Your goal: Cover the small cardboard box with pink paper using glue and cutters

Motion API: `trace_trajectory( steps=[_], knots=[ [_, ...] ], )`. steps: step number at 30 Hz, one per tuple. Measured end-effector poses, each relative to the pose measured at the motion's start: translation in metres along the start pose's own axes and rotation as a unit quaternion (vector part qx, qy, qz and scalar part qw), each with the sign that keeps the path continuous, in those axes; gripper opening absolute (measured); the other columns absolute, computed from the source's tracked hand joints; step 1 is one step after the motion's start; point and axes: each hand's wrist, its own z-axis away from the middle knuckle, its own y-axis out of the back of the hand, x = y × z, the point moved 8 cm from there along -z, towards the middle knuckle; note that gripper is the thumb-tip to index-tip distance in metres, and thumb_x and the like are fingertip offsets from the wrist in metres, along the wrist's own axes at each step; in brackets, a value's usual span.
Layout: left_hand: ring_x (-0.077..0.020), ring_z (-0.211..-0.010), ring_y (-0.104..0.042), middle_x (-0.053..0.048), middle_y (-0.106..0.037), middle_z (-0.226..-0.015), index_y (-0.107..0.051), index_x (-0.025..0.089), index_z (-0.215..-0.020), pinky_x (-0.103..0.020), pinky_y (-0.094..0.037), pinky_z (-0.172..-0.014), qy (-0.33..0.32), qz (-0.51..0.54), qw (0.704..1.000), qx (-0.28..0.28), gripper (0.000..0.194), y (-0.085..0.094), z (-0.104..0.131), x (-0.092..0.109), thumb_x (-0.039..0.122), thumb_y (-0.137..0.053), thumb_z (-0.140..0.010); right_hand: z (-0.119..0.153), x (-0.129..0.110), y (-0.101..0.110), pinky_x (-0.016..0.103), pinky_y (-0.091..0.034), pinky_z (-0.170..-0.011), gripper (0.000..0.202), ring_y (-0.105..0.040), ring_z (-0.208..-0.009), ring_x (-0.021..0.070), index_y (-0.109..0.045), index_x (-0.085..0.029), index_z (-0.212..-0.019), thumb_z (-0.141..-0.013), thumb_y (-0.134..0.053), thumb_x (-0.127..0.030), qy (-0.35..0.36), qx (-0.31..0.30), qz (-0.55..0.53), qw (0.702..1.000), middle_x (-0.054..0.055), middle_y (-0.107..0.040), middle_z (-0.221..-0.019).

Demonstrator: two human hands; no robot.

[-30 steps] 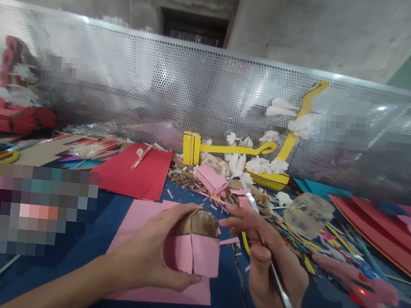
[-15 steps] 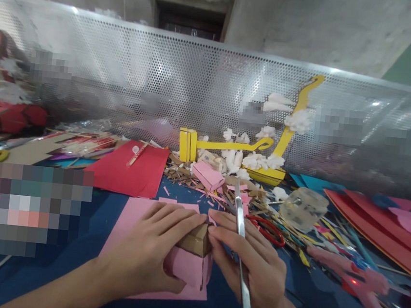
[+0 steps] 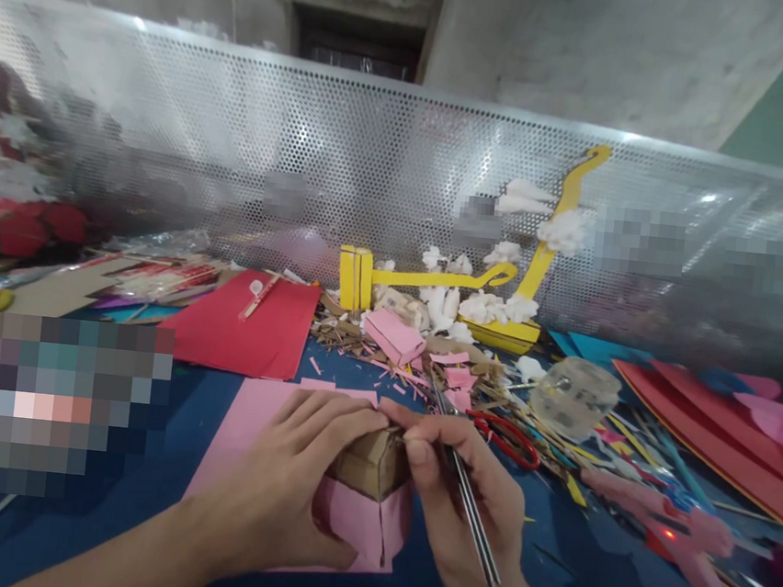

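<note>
My left hand (image 3: 305, 470) is wrapped over a small brown cardboard box (image 3: 365, 464), its thumb low on the near side. Pink paper covers the box's lower face, and a dark seam runs down one corner. The box is on a flat pink paper sheet (image 3: 231, 440). My right hand (image 3: 469, 495) is closed around a slim metal craft knife (image 3: 471, 509), which lies slantwise across the fingers with its narrow end pointing away. The right thumb and fingertips also touch the box's upper right edge; what they pinch there is hidden.
Beyond my hands are pink and brown scraps (image 3: 457, 374), red-handled scissors (image 3: 506, 438) and a pink box (image 3: 393, 335). Yellow models (image 3: 444, 280) stand by the perforated metal screen (image 3: 309, 138). A lit pink glue gun (image 3: 686, 543) lies at right, red sheets (image 3: 242, 325) at left.
My right hand has shifted slightly, its thumb now bent against the box's edge. The knife has turned in the hand, its far end lower. The left hand keeps its hold on the box.
</note>
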Motion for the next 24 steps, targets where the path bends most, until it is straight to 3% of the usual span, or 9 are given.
trace_trajectory(
  steps=[6,10,16,24],
  knots=[
    [-0.0326,-0.128,-0.058,-0.005,-0.06,-0.144,-0.034,0.035,-0.142,-0.05,-0.049,-0.107,0.028,0.035,0.999,-0.006,0.104,-0.003,0.002,-0.009,0.012,-0.085,-0.054,-0.003,0.012,0.0,0.024,-0.064,-0.075,0.007,-0.081,-0.099,0.0235,-0.064,-0.024,-0.097,-0.103,-0.06,-0.025,-0.028,0.005,-0.091,0.995,0.003,-0.078,-0.089],
    [-0.0337,-0.128,-0.058,-0.006,-0.06,-0.144,-0.034,0.035,-0.143,-0.052,-0.048,-0.108,0.017,0.024,1.0,-0.007,0.104,-0.004,0.003,-0.008,0.014,-0.083,-0.055,-0.004,0.007,0.003,0.023,-0.065,-0.077,0.005,-0.081,-0.099,0.0222,-0.068,-0.025,-0.098,-0.098,-0.066,-0.02,0.008,-0.01,-0.026,1.0,0.005,-0.083,-0.1],
    [-0.0348,-0.128,-0.057,-0.008,-0.061,-0.142,-0.033,0.033,-0.145,-0.054,-0.046,-0.109,0.004,-0.013,1.0,-0.006,0.103,-0.001,0.002,-0.006,0.013,-0.082,-0.056,-0.004,-0.01,0.006,0.022,-0.065,-0.087,0.022,-0.082,-0.094,0.0188,-0.073,-0.024,-0.106,-0.09,-0.07,-0.009,0.09,-0.014,0.049,0.995,0.005,-0.083,-0.112],
    [-0.0357,-0.129,-0.057,-0.008,-0.061,-0.142,-0.033,0.033,-0.145,-0.054,-0.047,-0.108,0.015,-0.018,1.0,-0.009,0.103,0.0,0.002,-0.008,0.013,-0.082,-0.056,-0.007,-0.001,0.016,0.021,-0.066,-0.078,0.008,-0.083,-0.088,0.0188,-0.072,-0.025,-0.094,-0.092,-0.071,-0.018,0.047,0.023,0.074,0.996,0.002,-0.085,-0.1]
  ],
)
